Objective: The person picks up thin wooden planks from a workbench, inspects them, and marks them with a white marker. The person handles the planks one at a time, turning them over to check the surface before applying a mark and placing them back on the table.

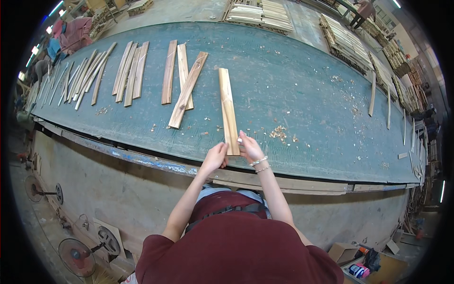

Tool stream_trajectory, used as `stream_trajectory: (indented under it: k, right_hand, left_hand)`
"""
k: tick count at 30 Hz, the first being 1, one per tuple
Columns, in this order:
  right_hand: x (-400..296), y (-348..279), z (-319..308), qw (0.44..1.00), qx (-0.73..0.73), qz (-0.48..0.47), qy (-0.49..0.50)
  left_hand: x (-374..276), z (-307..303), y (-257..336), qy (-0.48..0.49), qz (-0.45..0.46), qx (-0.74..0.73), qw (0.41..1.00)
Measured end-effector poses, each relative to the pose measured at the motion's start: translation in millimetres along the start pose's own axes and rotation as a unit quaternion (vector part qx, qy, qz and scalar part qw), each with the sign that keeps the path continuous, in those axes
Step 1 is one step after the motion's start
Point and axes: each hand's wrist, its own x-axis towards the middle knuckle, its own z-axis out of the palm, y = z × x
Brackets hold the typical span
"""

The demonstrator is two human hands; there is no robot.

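A flat wooden board points away from me over the green tabletop. My left hand grips the left edge of its near end, some fingers hidden beneath. On the opposite edge is my right hand, thumb and fingers at the board's side, with bracelets at the wrist. To the left, one board lies slantwise across another pale board, and a reddish board lies beside them. Wood shavings are scattered to the right of my right hand.
Several boards and a bunch of narrow strips lie farther left. A person in pink is at the far left end. Thin strips lie at the right; stacked slats stand beyond the table. Its near edge runs before my waist.
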Motion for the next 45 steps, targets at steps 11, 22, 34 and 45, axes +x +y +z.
stream_trajectory:
  k: [11, 22, 34, 45]
  right_hand:
    - [38.9, 22.0, 11.5, 0.875, -0.307, -0.24, 0.286]
    - [117.4, -168.5, -66.9, 0.8, -0.178, -0.464, 0.336]
    - [115.9, -66.7, -142.3, 0.909, -0.195, -0.203, 0.306]
    - [77.2, -36.2, -17.8, 0.989, -0.019, -0.113, 0.094]
  left_hand:
    - [77.3, -141.7, -22.5, 0.403, 0.013, 0.55, 0.731]
    - [135.1, -64.7, 105.5, 0.196, 0.244, 0.353, 0.882]
    - [174.0, -154.0, 3.5, 0.31, -0.08, 0.537, 0.781]
    - [59.2, -125.0, 7.4, -0.115, 0.132, -0.501, 0.848]
